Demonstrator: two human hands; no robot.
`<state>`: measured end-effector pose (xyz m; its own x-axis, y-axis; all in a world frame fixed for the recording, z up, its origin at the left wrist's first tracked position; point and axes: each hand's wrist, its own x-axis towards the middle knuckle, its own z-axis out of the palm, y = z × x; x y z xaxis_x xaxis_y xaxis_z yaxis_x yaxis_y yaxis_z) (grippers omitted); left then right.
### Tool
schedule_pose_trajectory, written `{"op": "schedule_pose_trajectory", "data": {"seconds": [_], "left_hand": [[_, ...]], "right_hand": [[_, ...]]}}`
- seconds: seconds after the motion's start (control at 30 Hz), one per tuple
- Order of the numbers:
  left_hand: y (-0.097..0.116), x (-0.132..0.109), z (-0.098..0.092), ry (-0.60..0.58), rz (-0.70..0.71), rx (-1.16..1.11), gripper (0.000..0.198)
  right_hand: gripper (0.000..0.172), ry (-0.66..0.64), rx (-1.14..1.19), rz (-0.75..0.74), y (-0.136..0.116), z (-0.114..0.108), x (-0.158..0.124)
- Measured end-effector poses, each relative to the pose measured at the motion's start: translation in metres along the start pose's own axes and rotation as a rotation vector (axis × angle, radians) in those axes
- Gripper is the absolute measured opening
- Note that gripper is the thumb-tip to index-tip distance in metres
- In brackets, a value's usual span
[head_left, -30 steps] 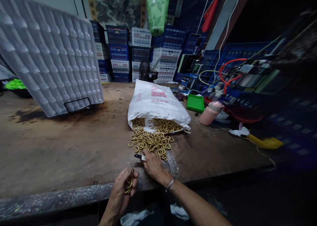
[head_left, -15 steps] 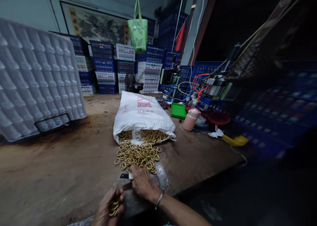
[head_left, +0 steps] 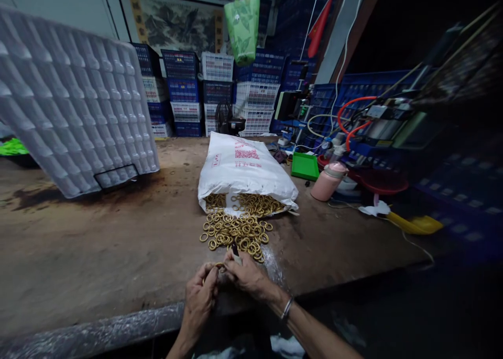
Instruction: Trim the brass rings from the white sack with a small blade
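Note:
My left hand [head_left: 199, 295] is closed, pinching a brass-coloured ring [head_left: 219, 265] between thumb and fingers; any others inside the palm are hidden. Close beside it on the right, my right hand [head_left: 251, 276] grips a flat dark tool [head_left: 235, 250] with a pale wrapped part, its end sticking up past the fingers. The fingertips of both hands nearly meet at the ring. Just beyond them, a loose pile of brass-coloured rings [head_left: 231, 229] spills out of a white woven sack [head_left: 245, 173] lying on its side with its mouth toward me.
A stack of clear moulded plastic trays [head_left: 90, 97] stands on the left of the wooden table [head_left: 98, 259]. To the right are a green tray [head_left: 305, 166], a pink bottle [head_left: 328, 182], a yellow scoop [head_left: 416, 224] and machinery with red hoses [head_left: 353, 102]. Stacked crates [head_left: 184, 91] line the back.
My left hand has risen toward my right hand and now pinches one ring at its fingertips. The tool's end has turned from pointing left to pointing up. The view has shifted left.

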<state>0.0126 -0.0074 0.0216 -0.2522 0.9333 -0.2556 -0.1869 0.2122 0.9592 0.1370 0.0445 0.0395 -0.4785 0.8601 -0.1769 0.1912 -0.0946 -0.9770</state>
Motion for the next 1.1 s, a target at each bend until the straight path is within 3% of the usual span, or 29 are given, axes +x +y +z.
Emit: {"op": "schedule_pose_trajectory", "data": {"seconds": [0.1, 0.23, 0.3, 0.47, 0.53, 0.8, 1.0, 1.1], "left_hand": [[0.002, 0.000, -0.002, 0.059, 0.173, 0.110, 0.030], [-0.001, 0.000, -0.003, 0.023, 0.308, 0.201, 0.024], [-0.003, 0.000, -0.002, -0.004, 0.244, 0.194, 0.026], [-0.010, -0.001, 0.002, -0.129, -0.094, 0.089, 0.040], [-0.011, -0.003, 0.004, -0.180, -0.142, 0.001, 0.038], [-0.002, -0.019, 0.009, -0.210, -0.152, -0.165, 0.033], [0.008, -0.026, 0.018, -0.218, -0.083, -0.304, 0.034], [0.012, -0.027, 0.021, -0.208, -0.081, -0.315, 0.039]], "right_hand": [[0.021, 0.020, -0.044, -0.006, 0.005, 0.002, 0.004], [0.020, 0.069, -0.116, -0.007, 0.007, 0.004, 0.007], [0.017, 0.087, -0.113, -0.010, 0.006, 0.003, 0.008], [0.013, 0.135, -0.204, -0.051, 0.005, 0.000, 0.005], [0.013, 0.148, -0.243, -0.079, 0.004, -0.001, 0.002], [0.019, 0.087, -0.205, -0.145, -0.004, -0.007, -0.016], [0.013, 0.065, -0.583, -0.303, -0.002, -0.009, -0.032], [0.024, 0.070, -0.796, -0.333, -0.004, -0.009, -0.038]]}}
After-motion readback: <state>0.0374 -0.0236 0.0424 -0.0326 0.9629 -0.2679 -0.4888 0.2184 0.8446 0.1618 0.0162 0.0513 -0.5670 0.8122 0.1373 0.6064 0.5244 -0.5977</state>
